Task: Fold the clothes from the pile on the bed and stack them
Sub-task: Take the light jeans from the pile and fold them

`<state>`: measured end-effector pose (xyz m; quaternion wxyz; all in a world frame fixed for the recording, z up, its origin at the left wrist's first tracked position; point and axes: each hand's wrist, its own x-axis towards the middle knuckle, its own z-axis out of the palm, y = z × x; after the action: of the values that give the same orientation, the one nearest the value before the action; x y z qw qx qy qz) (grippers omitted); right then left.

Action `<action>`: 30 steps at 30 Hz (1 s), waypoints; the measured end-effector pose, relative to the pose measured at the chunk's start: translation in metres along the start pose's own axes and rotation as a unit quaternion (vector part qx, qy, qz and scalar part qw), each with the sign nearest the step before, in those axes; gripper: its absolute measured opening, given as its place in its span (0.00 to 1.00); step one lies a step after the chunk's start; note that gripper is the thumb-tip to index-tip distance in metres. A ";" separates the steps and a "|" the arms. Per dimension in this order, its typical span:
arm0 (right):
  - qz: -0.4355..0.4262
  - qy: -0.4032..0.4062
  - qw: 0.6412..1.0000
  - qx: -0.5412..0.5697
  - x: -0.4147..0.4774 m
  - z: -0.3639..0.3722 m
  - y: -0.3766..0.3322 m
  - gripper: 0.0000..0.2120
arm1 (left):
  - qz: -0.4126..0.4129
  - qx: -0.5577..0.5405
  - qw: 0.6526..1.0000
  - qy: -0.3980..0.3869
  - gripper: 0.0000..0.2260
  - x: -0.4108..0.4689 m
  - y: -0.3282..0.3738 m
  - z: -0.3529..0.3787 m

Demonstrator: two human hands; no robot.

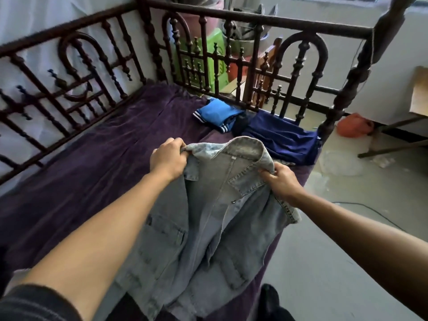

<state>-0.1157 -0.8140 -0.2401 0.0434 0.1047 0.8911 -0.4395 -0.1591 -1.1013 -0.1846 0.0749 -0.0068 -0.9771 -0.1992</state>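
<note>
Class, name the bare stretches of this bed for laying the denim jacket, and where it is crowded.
Bare purple blanket lies between the side railing and the denim jacket held by the left hand and the right hand. Crowded: far right corner, with blue striped top and navy garment.

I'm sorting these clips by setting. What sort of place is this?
Likely a home bedroom doubling as storage: a carved wooden bed frame with a purple cover, folded clothes beyond the held denim jacket, and plastic stools stacked behind the rail.
</note>
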 end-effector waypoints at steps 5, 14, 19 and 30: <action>0.049 -0.016 0.999 0.000 0.113 -0.007 0.051 0.10 | -0.011 0.028 0.999 -0.045 0.08 0.071 0.029 0.071; 0.144 -0.132 0.980 -0.044 0.304 0.015 0.157 0.15 | -0.144 0.015 0.977 -0.160 0.07 0.199 0.051 0.238; 0.192 -0.170 0.961 -0.108 0.365 0.027 0.204 0.13 | -0.210 -0.028 0.965 -0.153 0.09 0.219 0.039 0.294; -0.045 -0.194 0.951 -0.235 0.370 0.096 0.152 0.16 | -0.400 -0.037 0.885 -0.236 0.09 0.085 -0.027 0.296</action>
<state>-0.4436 -0.7451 -0.4790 0.2185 -0.0361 0.9475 -0.2306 -0.2873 -1.0123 -0.4515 -0.2440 0.3349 -0.8776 -0.2412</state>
